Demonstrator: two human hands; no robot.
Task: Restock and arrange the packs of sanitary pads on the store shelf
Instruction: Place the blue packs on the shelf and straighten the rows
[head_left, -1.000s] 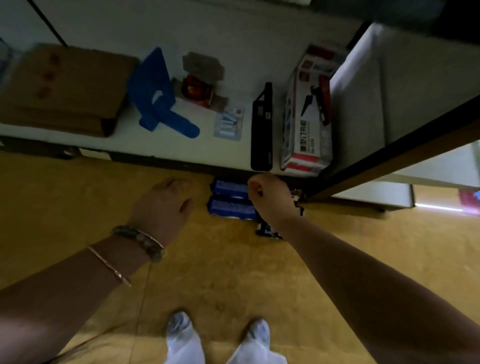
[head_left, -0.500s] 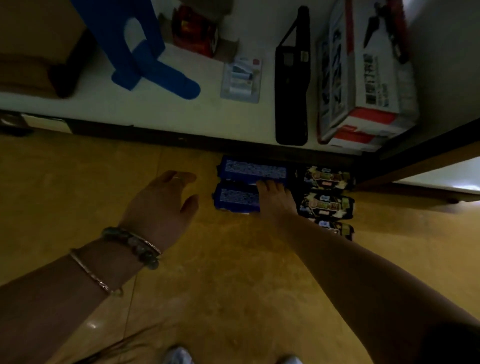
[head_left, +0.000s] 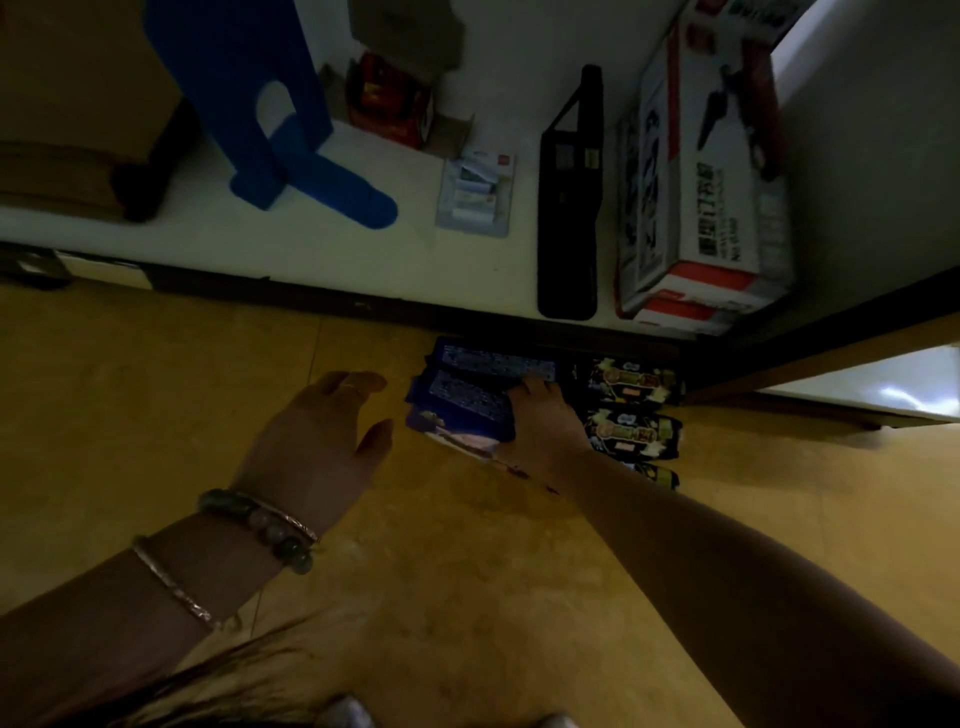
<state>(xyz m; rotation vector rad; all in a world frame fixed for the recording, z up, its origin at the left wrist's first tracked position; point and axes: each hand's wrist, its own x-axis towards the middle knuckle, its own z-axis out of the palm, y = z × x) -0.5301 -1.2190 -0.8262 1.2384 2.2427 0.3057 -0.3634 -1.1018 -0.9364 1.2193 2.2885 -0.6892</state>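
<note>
Yellow floor (head_left: 467, 571) beneath the white shelf (head_left: 311, 249) carries the stock. The right hand (head_left: 545, 421) grasps the tilted front blue pack (head_left: 457, 400), likely to lift it, with dark packs (head_left: 634, 431) at its 3 o'clock. The left hand (head_left: 317, 441), released, hovers at 9 o'clock.

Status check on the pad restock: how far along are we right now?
Done: no pads show on the white shelf, which holds other goods such as a red-and-white box. In hand: the right hand grips the nearer blue pack, tilted on edge; the left hand hovers open beside it. Left: the farther blue pack and the black packs lie low below the shelf edge, yet to be handled.
</note>
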